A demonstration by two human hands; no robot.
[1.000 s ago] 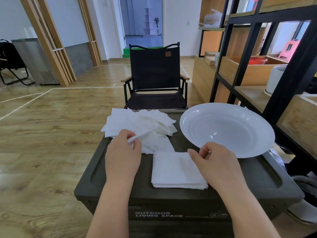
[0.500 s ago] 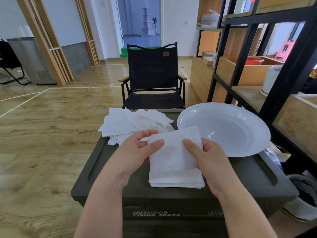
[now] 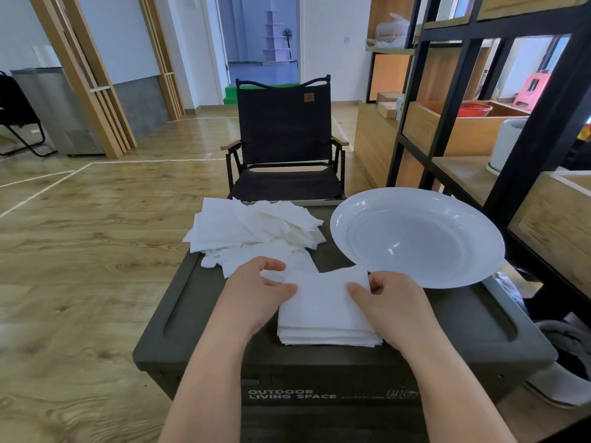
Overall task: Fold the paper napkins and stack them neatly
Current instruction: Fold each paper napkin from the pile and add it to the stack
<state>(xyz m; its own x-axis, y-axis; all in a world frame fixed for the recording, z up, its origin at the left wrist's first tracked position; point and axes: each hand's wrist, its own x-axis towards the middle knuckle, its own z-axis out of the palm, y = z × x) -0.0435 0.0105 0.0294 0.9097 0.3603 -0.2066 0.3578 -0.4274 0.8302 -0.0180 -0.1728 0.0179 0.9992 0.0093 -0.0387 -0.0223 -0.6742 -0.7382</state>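
Note:
A loose heap of white paper napkins (image 3: pixel 256 228) lies at the far left of the dark box lid (image 3: pixel 463 324). Nearer me sits a squared stack of folded napkins (image 3: pixel 326 334). A single white napkin (image 3: pixel 323 292) is spread over the top of that stack, held at both sides. My left hand (image 3: pixel 259 292) pinches its left edge between thumb and fingers. My right hand (image 3: pixel 390 302) pinches its right edge, fingers curled at the far corner.
A large white plate (image 3: pixel 415 238) rests on the right of the lid, overhanging it. A black folding chair (image 3: pixel 284 139) stands just behind the box. Black-framed wooden shelving (image 3: pixel 479 123) lines the right side; wooden floor lies to the left.
My left hand pulled one napkin from the loose heap. Both hands took its edges and brought it down toward me, over the folded stack.

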